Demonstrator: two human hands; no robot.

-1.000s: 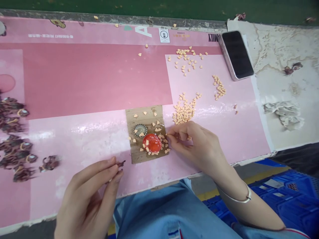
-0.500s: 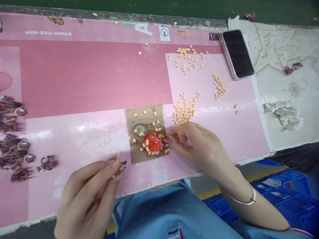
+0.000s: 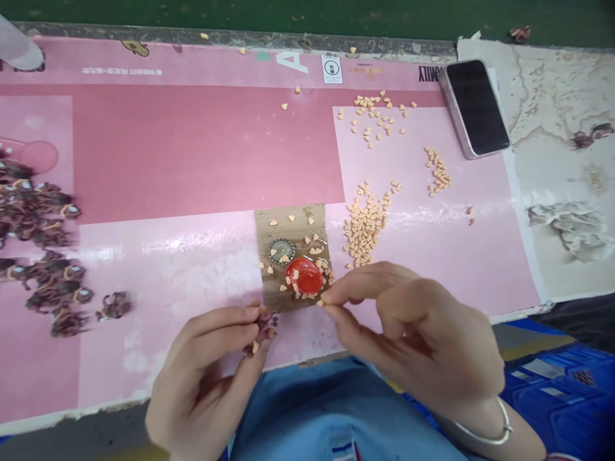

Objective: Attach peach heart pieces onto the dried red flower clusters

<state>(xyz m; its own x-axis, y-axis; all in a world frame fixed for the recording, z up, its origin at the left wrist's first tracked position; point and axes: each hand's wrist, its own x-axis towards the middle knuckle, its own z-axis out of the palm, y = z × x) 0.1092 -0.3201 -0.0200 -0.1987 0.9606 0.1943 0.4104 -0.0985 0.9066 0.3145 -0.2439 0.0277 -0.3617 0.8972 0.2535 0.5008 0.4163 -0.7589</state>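
Note:
My left hand [image 3: 206, 371] is closed in a pinch around a small dark purple-brown figurine [image 3: 265, 328], left of the cardboard's front edge. Between thumb and forefinger of my right hand [image 3: 413, 333] is a tiny cream-yellow piece [image 3: 320, 303], a short gap from the figurine. Behind both hands lies a brown cardboard square [image 3: 271, 294]. On it are a red cap-like dish [image 3: 310, 280] with a shiny wet look, a grey bottle cap [image 3: 282, 251] and scattered cream pieces. A heap of the same cream pieces [image 3: 366, 230] lies right of the cardboard.
Many similar dark figurines [image 3: 45, 214] sit at the left, one of them [image 3: 115, 306] apart. At the back right lies a phone [image 3: 475, 109]. Crumpled white material [image 3: 574, 227] is at the right, and blue crates [image 3: 557, 397] stand below the table edge.
My right hand has moved from the cardboard's right side toward the front, closer to my left hand. The figurine in my left hand is now more exposed. The view has shifted left.

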